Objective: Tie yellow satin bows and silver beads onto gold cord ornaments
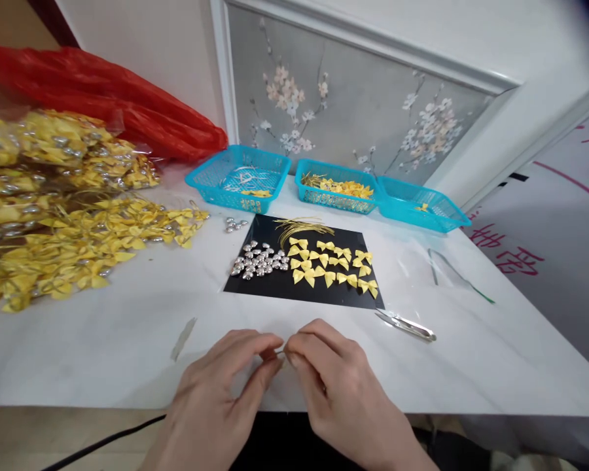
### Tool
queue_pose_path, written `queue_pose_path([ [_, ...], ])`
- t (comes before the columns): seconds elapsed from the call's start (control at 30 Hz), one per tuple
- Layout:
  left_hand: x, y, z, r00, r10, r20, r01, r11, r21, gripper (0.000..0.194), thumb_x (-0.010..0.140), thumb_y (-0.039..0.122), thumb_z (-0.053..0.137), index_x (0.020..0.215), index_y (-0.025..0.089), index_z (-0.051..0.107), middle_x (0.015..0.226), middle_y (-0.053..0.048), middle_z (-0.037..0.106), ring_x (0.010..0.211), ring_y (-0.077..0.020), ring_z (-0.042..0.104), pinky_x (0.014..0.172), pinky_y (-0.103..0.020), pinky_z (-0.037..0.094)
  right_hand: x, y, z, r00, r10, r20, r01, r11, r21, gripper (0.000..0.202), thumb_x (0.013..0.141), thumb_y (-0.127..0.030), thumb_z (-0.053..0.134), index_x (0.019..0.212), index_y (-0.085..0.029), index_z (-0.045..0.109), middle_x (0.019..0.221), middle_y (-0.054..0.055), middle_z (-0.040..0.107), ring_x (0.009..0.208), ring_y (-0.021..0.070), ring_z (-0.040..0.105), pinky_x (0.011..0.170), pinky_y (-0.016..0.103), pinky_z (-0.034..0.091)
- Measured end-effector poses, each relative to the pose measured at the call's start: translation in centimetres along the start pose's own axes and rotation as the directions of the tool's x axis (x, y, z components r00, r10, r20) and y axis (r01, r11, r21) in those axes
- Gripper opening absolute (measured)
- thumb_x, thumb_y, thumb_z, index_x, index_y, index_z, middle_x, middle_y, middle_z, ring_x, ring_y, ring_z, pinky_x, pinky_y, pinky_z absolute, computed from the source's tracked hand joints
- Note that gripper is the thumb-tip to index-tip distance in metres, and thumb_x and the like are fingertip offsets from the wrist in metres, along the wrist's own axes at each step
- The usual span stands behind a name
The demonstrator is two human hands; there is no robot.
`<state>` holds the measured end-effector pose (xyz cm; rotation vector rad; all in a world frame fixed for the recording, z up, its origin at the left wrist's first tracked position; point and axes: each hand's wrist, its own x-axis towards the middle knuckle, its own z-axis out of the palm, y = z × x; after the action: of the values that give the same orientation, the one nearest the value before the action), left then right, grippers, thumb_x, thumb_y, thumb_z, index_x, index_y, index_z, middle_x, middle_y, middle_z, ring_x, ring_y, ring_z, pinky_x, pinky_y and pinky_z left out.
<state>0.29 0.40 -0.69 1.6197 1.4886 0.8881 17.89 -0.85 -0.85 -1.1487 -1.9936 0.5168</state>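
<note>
Left hand (226,386) and right hand (331,379) meet fingertip to fingertip, both pinched narrow on some tiny thin piece (279,352), too small to make out. Just past them on the white surface (103,340) sits a black mat (304,291) holding yellow bows (331,261) and silver beads (259,260), with small snips (406,325) off the mat's right corner.

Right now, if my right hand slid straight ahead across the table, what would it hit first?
Most likely the black sheet, about where the yellow bows lie. The right hand points up-left toward it over bare table; depth is uncertain.
</note>
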Motion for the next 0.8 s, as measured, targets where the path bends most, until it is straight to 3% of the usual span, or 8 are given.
queue_pose_path([
  [0.07,0.1,0.2,0.0,0.996,0.088,-0.011,-0.088,0.996,0.005,0.010,0.081,0.028,0.069,0.080,0.030,0.079,0.088,-0.003,0.078,0.081,-0.0266,0.069,0.075,-0.032,0.049,0.0,-0.1,0.0,1.000,0.024,0.008,-0.024,0.999,0.023,0.022,0.098,-0.009,0.044,0.096,-0.016,0.064,0.089,0.006,0.060,0.073,0.0162,0.060,0.067,0.028,0.053],
  [0.17,0.2,0.3,-0.1,0.995,0.103,0.009,-0.104,0.994,0.036,0.013,0.083,0.030,0.066,0.080,0.029,0.079,0.086,-0.002,0.079,0.078,-0.0253,0.070,0.072,-0.030,0.051,-0.2,-0.3,0.0,0.999,0.041,0.009,-0.041,0.998,0.040,0.024,0.098,-0.009,0.043,0.097,-0.017,0.065,0.089,0.006,0.060,0.073,0.0167,0.060,0.068,0.029,0.052],
  [0.27,0.3,0.4,-0.2,0.995,0.081,0.062,-0.084,0.995,0.058,0.017,0.085,0.034,0.063,0.079,0.029,0.077,0.084,-0.001,0.079,0.076,-0.0240,0.071,0.069,-0.028,0.052,-0.3,-0.2,0.0,0.999,0.054,0.000,-0.054,0.996,0.074,0.024,0.098,-0.009,0.043,0.097,-0.017,0.065,0.090,0.006,0.060,0.075,0.0169,0.060,0.069,0.029,0.052],
  [0.4,0.6,0.9,0.0,0.999,0.004,0.048,-0.005,0.999,0.032,0.016,0.080,0.038,0.066,0.073,0.028,0.077,0.078,0.000,0.080,0.074,-0.0248,0.072,0.069,-0.029,0.053,-0.4,-0.1,-0.1,0.996,0.093,-0.004,-0.091,0.984,0.153,0.022,0.098,-0.008,0.045,0.098,-0.019,0.064,0.093,0.003,0.060,0.078,0.0149,0.060,0.071,0.027,0.050],
  [0.57,0.7,1.3,-0.1,0.986,-0.078,0.147,0.083,0.996,-0.031,0.020,0.078,0.042,0.064,0.068,0.029,0.075,0.072,0.002,0.079,0.070,-0.0219,0.072,0.068,-0.027,0.054,-0.5,-0.1,-0.7,0.974,0.217,0.069,-0.227,0.953,0.202,0.024,0.092,-0.006,0.053,0.108,-0.021,0.062,0.101,0.001,0.062,0.078,0.0121,0.059,0.069,0.023,0.047],
  [0.8,0.7,1.1,-0.1,0.984,-0.129,0.120,0.124,0.991,0.055,0.025,0.073,0.052,0.063,0.073,0.031,0.077,0.078,0.002,0.080,0.075,-0.0230,0.073,0.075,-0.030,0.057,-0.6,-0.1,-0.7,0.974,0.222,0.045,-0.226,0.943,0.246,0.022,0.094,-0.007,0.052,0.097,-0.022,0.067,0.086,-0.002,0.062,0.073,0.0116,0.056,0.064,0.024,0.041],
])
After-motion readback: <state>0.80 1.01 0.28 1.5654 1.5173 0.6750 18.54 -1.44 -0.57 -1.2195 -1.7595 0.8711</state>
